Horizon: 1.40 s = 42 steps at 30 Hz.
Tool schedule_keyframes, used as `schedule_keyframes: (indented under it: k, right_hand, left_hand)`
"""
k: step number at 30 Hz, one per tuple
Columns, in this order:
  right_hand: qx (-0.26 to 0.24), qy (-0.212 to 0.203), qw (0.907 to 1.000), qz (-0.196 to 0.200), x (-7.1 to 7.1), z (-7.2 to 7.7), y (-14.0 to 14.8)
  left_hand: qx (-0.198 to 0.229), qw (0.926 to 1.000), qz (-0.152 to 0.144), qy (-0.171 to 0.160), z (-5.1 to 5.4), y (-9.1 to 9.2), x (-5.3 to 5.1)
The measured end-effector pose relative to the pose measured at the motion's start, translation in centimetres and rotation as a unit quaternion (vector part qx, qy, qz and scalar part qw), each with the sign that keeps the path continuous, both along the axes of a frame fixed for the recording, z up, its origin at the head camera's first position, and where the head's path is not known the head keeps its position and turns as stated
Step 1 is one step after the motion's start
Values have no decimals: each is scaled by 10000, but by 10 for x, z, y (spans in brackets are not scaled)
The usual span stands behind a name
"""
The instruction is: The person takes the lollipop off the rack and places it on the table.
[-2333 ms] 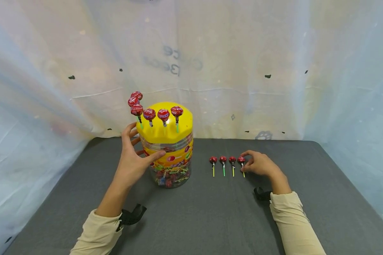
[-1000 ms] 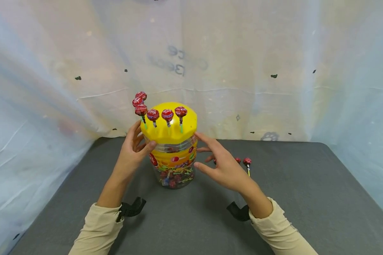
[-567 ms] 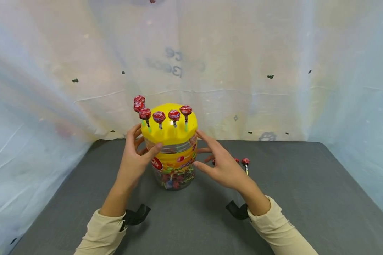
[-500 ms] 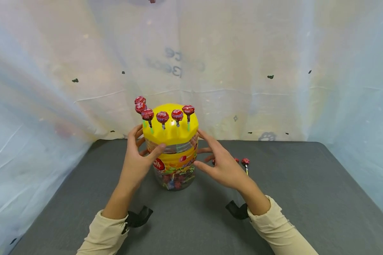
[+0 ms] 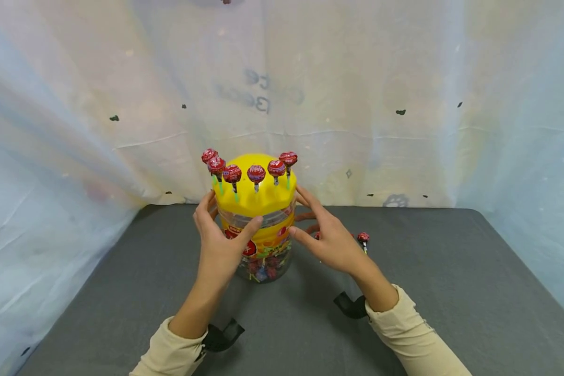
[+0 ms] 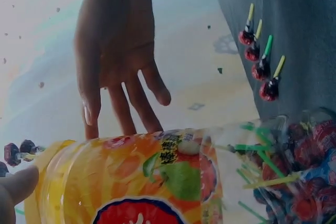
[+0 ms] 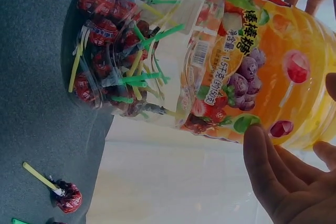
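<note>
A clear plastic candy jar [image 5: 269, 241] with an orange fruit label stands upright on the table, wrapped lollipops inside it. Several red-wrapped lollipops [image 5: 256, 174] stick up along the front and left edge of its yellow lid [image 5: 258, 206]. My left hand [image 5: 218, 248] grips the jar's left side near the lid, thumb across the front and fingers going out of sight behind. On the other side, my right hand [image 5: 331, 243] rests its fairly straight fingers against the jar; its thumb [image 7: 257, 156] lies at the label's edge in the right wrist view.
Several loose lollipops [image 6: 269, 88] lie in a row on the dark grey table [image 5: 451, 292], partly hidden behind my right hand in the head view. A pale plastic sheet [image 5: 329, 104] hangs behind the table and along both sides.
My right hand has left the row's rightmost lollipop and come to the jar's right side. With my left hand gripping it, the jar has turned, its front and the lid's lollipops shifting right.
</note>
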State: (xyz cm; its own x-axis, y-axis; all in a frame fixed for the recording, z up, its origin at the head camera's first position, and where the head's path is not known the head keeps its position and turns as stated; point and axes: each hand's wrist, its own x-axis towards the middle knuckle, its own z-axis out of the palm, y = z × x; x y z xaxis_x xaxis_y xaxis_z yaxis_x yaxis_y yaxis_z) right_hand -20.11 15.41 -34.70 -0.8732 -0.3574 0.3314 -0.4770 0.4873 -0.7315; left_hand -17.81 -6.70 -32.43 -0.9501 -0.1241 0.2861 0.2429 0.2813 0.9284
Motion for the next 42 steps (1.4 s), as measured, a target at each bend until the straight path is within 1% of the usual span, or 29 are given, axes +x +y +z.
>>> schedule_keyframes:
  k: [3,5,8,11,16,21,24,28,34,42]
  right_hand:
    - [20,-37,10000,77,-2,0,3]
    - [36,27,9999,101,-3,1,6]
    - [-3,314,9995,1,-5,6,10]
    - [-203,716,9971,-186,-5,14,11]
    - [-672,1314,9887,-254,-6,31,7]
    - [-636,1694,9832,-237,-12,48,0]
    - [-545,1868,9805,-288,-17,54,-2]
    - [-482,2013,9778,-333,-21,55,-4]
    - [-408,2111,9758,-397,-22,57,-6]
    - [-306,2255,9725,-491,-23,63,-5]
  left_hand:
    - [167,9997,-7,-180,1,-2,-1]
    - [189,9993,-10,-318,3,-6,-3]
    - [113,9990,-73,-435,6,-14,-8]
    - [7,9986,-233,-468,6,-21,-12]
    - [-106,9975,-511,-470,0,-24,-17]
    - [33,9965,-687,-471,-7,-23,-22]
    - [87,9962,-713,-486,-9,-22,-24]
    - [52,9962,-717,-483,-9,-23,-25]
    - [-19,9958,-810,-427,-8,-24,-25]
    - [-111,9955,-829,-455,-8,-23,-25]
